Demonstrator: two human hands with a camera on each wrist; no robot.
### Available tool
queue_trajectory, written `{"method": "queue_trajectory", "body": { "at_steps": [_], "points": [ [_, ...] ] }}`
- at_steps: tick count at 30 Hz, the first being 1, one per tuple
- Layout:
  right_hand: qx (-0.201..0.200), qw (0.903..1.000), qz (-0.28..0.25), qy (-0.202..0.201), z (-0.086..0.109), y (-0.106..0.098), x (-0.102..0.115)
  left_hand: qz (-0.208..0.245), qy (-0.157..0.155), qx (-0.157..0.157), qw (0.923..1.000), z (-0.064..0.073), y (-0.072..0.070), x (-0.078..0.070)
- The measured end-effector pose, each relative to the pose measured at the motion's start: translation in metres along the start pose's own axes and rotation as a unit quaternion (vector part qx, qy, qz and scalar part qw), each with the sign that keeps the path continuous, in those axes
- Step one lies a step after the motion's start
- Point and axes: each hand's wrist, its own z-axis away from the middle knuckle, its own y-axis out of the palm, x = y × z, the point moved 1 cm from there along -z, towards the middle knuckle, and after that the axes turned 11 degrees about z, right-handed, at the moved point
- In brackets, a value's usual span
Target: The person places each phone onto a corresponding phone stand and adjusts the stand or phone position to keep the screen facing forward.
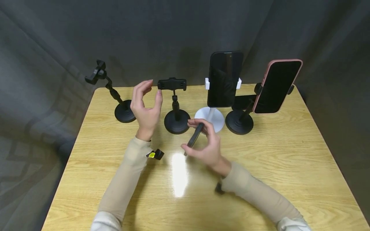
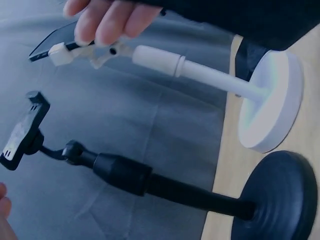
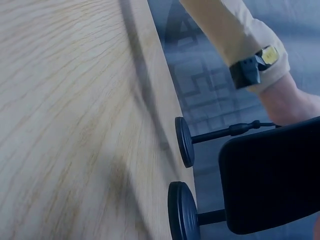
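My right hand (image 1: 206,147) holds a dark phone (image 1: 195,135) between thumb and fingers, edge-on to the head view. In the right wrist view the phone (image 3: 272,175) appears as a black slab with rounded corners. My left hand (image 1: 147,110) is raised with bent fingers and thumb spread apart, nothing between them. It is just left of a black phone stand (image 1: 172,84), whose clamp at the top holds nothing. That stand's clamp (image 2: 25,130) and round base also show in the left wrist view, with my right fingers (image 2: 112,22) above.
Another black stand (image 1: 124,110) with a bare clamp stands at the left. To the right, a white stand (image 1: 202,114) holds a black phone (image 1: 225,80). Beyond it, a black stand (image 1: 239,122) carries a pink-cased phone (image 1: 277,86). A grey curtain (image 1: 162,35) hangs behind the wooden table (image 1: 274,166).
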Motion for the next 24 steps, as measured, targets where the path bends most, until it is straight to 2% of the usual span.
{"method": "queue_trajectory", "body": {
  "at_steps": [4, 9, 16, 24],
  "points": [
    [0.004, 1.0000, 0.003, 0.003, 0.001, 0.000, -0.001, 0.010, -0.031, 0.023, 0.9992, -0.006, 0.002, 0.003],
    [0.008, 0.9999, 0.008, 0.004, 0.002, 0.000, -0.003, 0.040, -0.067, 0.043, 0.9960, -0.007, 0.006, 0.002],
    [0.011, 0.9999, 0.007, 0.005, 0.001, 0.000, -0.005, 0.026, -0.056, 0.047, 0.9970, -0.007, 0.010, 0.003],
    [0.014, 0.9997, 0.009, 0.016, 0.000, 0.001, -0.008, 0.019, -0.060, 0.044, 0.9971, -0.006, 0.011, 0.006]
  ]
}}
